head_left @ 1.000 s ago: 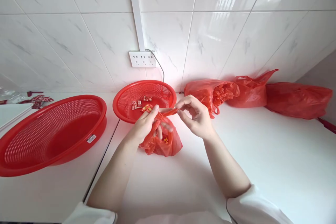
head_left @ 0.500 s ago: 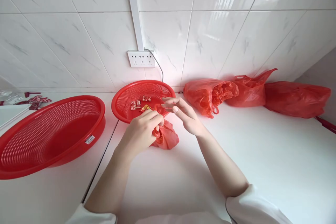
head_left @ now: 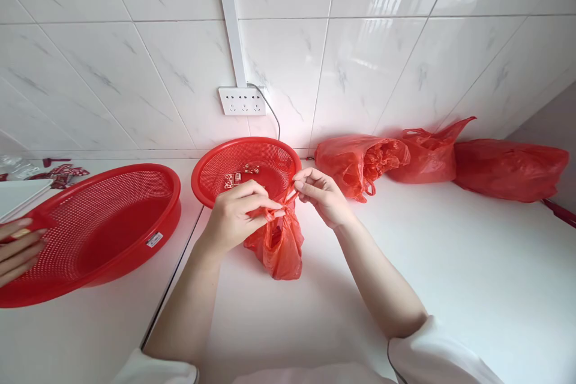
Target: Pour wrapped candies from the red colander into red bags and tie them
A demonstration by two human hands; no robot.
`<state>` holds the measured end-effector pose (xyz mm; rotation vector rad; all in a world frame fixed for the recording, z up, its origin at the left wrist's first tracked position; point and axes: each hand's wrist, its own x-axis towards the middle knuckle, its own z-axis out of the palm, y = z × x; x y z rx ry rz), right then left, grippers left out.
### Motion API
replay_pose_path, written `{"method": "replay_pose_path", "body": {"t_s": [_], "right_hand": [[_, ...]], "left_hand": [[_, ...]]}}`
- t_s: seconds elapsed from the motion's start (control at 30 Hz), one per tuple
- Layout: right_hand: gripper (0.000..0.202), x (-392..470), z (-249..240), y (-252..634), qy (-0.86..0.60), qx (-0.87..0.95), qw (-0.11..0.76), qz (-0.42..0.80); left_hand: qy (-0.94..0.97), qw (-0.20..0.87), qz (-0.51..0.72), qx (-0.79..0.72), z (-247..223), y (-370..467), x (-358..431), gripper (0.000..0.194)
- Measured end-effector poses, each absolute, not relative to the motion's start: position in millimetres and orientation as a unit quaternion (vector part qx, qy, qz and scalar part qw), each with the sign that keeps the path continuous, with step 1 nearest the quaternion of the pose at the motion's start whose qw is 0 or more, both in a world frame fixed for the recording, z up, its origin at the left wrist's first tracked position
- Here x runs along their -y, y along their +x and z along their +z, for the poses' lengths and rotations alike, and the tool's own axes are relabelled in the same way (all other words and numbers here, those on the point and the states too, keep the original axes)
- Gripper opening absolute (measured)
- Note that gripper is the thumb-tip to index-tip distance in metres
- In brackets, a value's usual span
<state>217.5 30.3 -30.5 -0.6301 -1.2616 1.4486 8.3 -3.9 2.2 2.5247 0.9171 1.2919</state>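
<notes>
A small red plastic bag point(head_left: 285, 249) hangs between my hands, its top bunched up and its lower part low over the white tabletop. My left hand point(head_left: 238, 213) pinches the gathered top on one side. On the other side, my right hand point(head_left: 323, 195) grips a thin strand of the bag, a handle or loop, between thumb and fingers. Just behind is a round red plastic basket point(head_left: 204, 177) with several small wrapped packets point(head_left: 233, 180) in it. What the bag holds is hidden.
At the left stands a larger red basket point(head_left: 164, 192); another person's hand point(head_left: 20, 252) holds something red over its rim. Along the tiled wall on the right lie three filled red plastic bags point(head_left: 346, 159). A white socket panel point(head_left: 243, 101) with a cable is on the wall.
My right hand, fingers apart before, has closed on a strand of the bag. The bag's top is stretched between my hands. Another person's hand has come in at the left.
</notes>
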Motion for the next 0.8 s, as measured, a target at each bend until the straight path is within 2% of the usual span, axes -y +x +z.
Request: {"method": "replay_pose_path", "body": {"t_s": [0.13, 0.27, 0.43, 0.57, 0.67, 0.8], "right_hand": [[0.028, -30, -28, 227, -0.215, 0.478, 0.461, 0.716], [0.029, -26, -18, 235, -0.224, 0.486, 0.456, 0.711], [0.045, -19, 3, 264, -0.323, 0.502, 0.546, 0.588], [0.054, -16, 11, 302, -0.393, 0.482, 0.624, 0.472], [0.053, -14, 11, 317, -0.421, 0.461, 0.668, 0.405], [0.038, -11, 11, 317, -0.423, 0.482, 0.699, 0.316]], "left_hand": [[0.805, 0.177, 0.483, -0.295, 6, 3, 2, 0.005], [0.718, 0.315, 0.547, -0.295, 5, 1, -1, 0.031], [0.625, 0.399, 0.604, -0.292, 7, -7, -4, 0.038], [0.564, 0.409, 0.64, -0.324, 17, -16, -4, 0.04], [0.539, 0.408, 0.643, -0.359, 19, -17, -5, 0.042], [0.566, 0.435, 0.59, -0.378, 13, -16, -7, 0.039]]}}
